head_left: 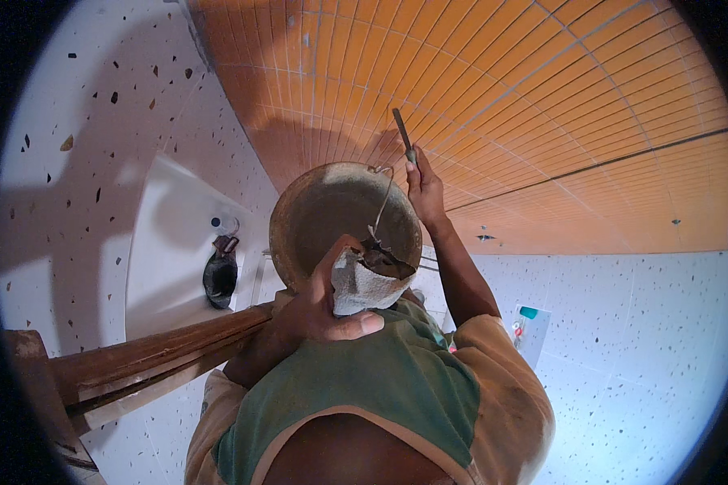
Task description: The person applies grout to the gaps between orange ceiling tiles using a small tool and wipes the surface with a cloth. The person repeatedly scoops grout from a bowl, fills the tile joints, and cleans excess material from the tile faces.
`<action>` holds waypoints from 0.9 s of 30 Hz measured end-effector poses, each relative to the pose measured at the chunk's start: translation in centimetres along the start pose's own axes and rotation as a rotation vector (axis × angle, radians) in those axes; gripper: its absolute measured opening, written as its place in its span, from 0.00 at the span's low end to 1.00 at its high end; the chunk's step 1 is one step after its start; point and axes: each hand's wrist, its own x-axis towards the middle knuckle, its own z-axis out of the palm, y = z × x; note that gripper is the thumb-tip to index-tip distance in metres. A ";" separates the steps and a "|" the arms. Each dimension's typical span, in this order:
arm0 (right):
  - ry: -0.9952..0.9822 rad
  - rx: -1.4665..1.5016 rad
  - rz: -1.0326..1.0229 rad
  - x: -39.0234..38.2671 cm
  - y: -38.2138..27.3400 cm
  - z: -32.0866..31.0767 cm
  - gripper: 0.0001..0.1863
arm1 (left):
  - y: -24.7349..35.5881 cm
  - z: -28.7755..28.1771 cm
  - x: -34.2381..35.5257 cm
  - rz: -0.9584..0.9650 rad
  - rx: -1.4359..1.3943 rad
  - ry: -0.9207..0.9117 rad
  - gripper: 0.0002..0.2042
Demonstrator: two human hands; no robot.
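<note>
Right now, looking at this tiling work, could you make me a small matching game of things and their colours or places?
Things:
1. wall tiles
2. shirt
3. sink
4. tool

Matches:
A. white, at the left
B. orange
C. in the right hand
D. green with tan trim

Pairs: 1-B, 2-D, 3-A, 4-C

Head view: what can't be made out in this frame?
- Thin tool in the right hand: grip end hidden in the fist, kind unclear.
- Round pan: near rim hidden by the left hand and the white lump it holds.
- Dark object in the white basin: too small to identify.
</note>
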 end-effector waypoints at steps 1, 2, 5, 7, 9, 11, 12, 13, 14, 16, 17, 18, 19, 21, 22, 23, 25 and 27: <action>0.004 0.024 0.000 0.6 -0.1 0.3 0.24 | 0.2 0.2 -0.1 0.007 -0.006 0.016 0.33; 0.006 0.049 -0.002 1.1 -0.2 0.5 0.25 | 0.1 0.2 0.0 0.043 0.024 0.014 0.33; 0.049 0.062 -0.040 1.9 0.4 1.8 0.25 | -0.6 -0.5 0.2 0.169 0.155 -0.022 0.32; -0.034 -0.046 -0.038 2.2 2.3 2.9 0.25 | -1.1 -1.0 0.1 0.187 0.198 -0.048 0.32; -0.242 -0.249 0.006 1.5 5.0 3.7 0.24 | -1.4 -1.2 0.1 0.205 0.228 -0.052 0.31; -0.163 -0.201 -0.151 -1.7 8.3 3.4 0.24 | -1.2 -1.3 0.5 0.269 0.288 -0.035 0.30; -0.138 -0.143 -0.148 -1.0 7.9 3.5 0.24 | -0.3 -1.7 1.2 0.245 0.291 -0.044 0.29; -0.118 -0.094 -0.139 -0.7 6.8 3.1 0.24 | -0.3 -1.3 0.9 0.186 0.253 -0.046 0.29; -0.126 -0.023 -0.025 -0.5 5.8 2.2 0.24 | -0.5 -1.0 0.6 0.127 0.213 -0.049 0.29; -0.135 0.076 0.063 2.1 1.7 0.2 0.24 | -1.6 -1.3 0.8 0.151 0.156 -0.080 0.28; -0.154 0.103 0.061 2.9 0.3 -0.2 0.24 | -1.5 -1.4 0.8 0.162 0.178 -0.088 0.29; -0.176 0.129 0.056 3.7 -1.3 -0.8 0.24 | -1.5 -1.3 0.7 0.177 0.200 -0.093 0.29; -0.177 0.159 0.036 4.4 -3.1 -0.9 0.25 | -1.4 -1.3 0.6 0.166 0.197 -0.085 0.29; -0.210 0.152 0.012 5.5 -6.1 -0.8 0.25 | -1.1 -1.2 0.6 0.152 0.190 -0.072 0.28; -0.226 0.149 0.001 6.0 -6.7 -0.7 0.26 | -0.9 -1.1 0.5 0.131 0.181 -0.065 0.28; -0.201 0.125 -0.051 6.5 -6.0 -0.2 0.26 | -0.6 -1.0 0.5 0.111 0.172 -0.059 0.28; -0.149 0.083 -0.154 7.1 -4.9 1.0 0.27 | -0.4 -0.9 0.4 0.091 0.178 -0.049 0.28; -0.192 0.037 -0.088 6.6 -4.4 0.8 0.28 | -0.6 -0.9 0.4 0.099 0.204 -0.044 0.28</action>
